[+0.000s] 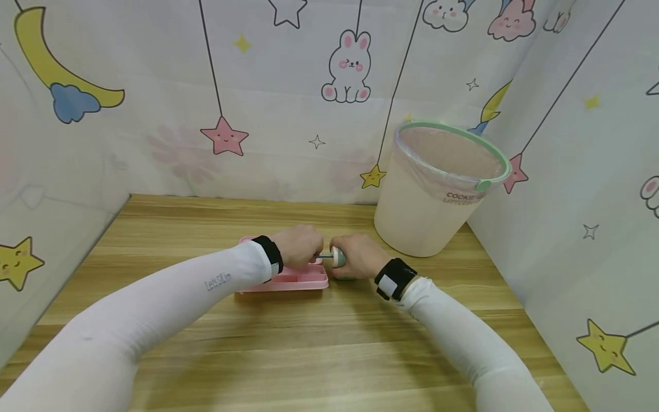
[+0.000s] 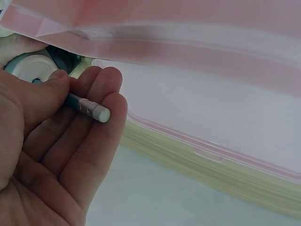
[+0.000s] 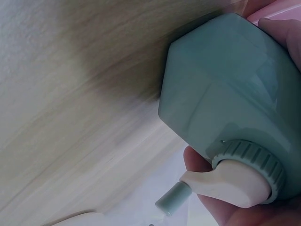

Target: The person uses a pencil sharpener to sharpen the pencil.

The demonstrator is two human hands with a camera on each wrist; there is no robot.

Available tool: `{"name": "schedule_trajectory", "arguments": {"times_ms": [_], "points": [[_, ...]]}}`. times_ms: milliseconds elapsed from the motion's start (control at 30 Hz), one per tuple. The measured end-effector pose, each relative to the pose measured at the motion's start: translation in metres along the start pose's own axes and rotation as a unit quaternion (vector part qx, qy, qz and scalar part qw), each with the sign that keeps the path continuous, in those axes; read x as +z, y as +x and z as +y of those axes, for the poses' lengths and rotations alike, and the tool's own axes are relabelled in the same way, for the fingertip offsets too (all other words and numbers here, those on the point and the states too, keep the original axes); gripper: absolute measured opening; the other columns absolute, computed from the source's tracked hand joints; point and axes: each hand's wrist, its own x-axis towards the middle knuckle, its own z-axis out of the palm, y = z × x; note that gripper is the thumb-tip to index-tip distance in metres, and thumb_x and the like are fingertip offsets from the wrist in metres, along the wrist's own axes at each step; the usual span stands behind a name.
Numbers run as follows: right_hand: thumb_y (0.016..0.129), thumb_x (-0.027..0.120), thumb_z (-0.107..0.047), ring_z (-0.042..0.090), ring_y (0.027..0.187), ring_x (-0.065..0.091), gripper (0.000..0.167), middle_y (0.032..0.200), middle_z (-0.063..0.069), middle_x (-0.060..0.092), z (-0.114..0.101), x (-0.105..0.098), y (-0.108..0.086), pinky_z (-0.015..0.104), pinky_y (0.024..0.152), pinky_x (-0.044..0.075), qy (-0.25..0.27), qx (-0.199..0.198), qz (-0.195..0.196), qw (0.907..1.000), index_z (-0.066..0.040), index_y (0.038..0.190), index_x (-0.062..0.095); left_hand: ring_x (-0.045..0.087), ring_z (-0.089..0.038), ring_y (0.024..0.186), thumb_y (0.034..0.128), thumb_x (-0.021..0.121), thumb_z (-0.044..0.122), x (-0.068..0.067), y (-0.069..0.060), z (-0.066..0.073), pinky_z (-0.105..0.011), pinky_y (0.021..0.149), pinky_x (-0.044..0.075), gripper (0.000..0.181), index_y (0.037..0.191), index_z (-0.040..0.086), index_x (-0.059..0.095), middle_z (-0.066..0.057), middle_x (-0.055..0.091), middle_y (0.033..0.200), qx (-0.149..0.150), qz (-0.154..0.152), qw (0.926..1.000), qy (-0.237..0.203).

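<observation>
My left hand (image 1: 298,246) pinches a teal pencil (image 1: 324,256) between thumb and fingers. Its white eraser end (image 2: 101,113) pokes out in the left wrist view. The pencil's other end meets the pale front of a green crank pencil sharpener (image 1: 338,257); the tip is hidden. Around the sharpener's body (image 3: 221,80) my right hand (image 1: 362,256) curls its fingers and holds it by the tabletop. On its back, a cream crank arm with a green knob (image 3: 173,197) shows in the right wrist view. A pink pencil case (image 1: 304,280) lies open beneath and beside my left hand.
A tall cream bin (image 1: 422,212) with a green rim and a clear liner stands at the back right. The wood-grain table (image 1: 288,355) meets cartoon-printed cloth walls (image 1: 288,160) at the back and sides.
</observation>
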Motion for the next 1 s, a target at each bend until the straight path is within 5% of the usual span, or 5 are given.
{"name": "schedule_trajectory", "arguments": {"times_ms": [367, 567, 700, 1000], "points": [[0.089, 0.093, -0.041, 0.016, 0.086, 0.070, 0.042, 0.099, 0.000, 0.078, -0.002, -0.001, 0.002, 0.031, 0.073, 0.057, -0.004, 0.009, -0.011, 0.9999, -0.017, 0.115, 0.072, 0.058, -0.013, 0.071, 0.0997, 0.081, 0.007, 0.000, -0.005, -0.004, -0.030, 0.073, 0.057, 0.010, 0.090, 0.009, 0.080, -0.003, 0.077, 0.083, -0.001, -0.006, 1.0000, -0.002], [0.088, 0.095, -0.042, 0.018, 0.091, 0.072, 0.048, 0.103, 0.001, 0.079, 0.001, 0.001, 0.000, 0.033, 0.075, 0.059, 0.005, 0.010, -0.012, 0.9999, -0.015, 0.121, 0.073, 0.055, -0.014, 0.074, 0.0992, 0.076, 0.000, -0.006, -0.023, -0.025, -0.029, 0.071, 0.050, 0.013, 0.087, 0.005, 0.078, -0.002, 0.069, 0.080, -0.017, -0.023, 0.9991, -0.029], [0.087, 0.095, -0.044, 0.018, 0.092, 0.071, 0.051, 0.103, 0.000, 0.078, 0.001, 0.003, 0.002, 0.033, 0.076, 0.059, 0.000, 0.018, -0.016, 0.9997, -0.017, 0.123, 0.072, 0.062, -0.016, 0.077, 0.1004, 0.077, 0.002, -0.018, -0.044, -0.042, -0.032, 0.075, 0.056, 0.012, 0.091, 0.006, 0.081, -0.002, 0.074, 0.083, -0.049, 0.009, 0.9976, -0.048], [0.088, 0.095, -0.045, 0.018, 0.091, 0.072, 0.050, 0.102, 0.000, 0.079, 0.002, -0.001, -0.002, 0.032, 0.076, 0.059, -0.009, 0.008, -0.012, 0.9999, -0.017, 0.122, 0.072, 0.059, -0.015, 0.072, 0.1024, 0.076, 0.004, -0.027, -0.063, -0.046, -0.029, 0.071, 0.051, 0.017, 0.087, 0.011, 0.080, 0.001, 0.072, 0.078, -0.050, 0.044, 0.9963, -0.054]]}}
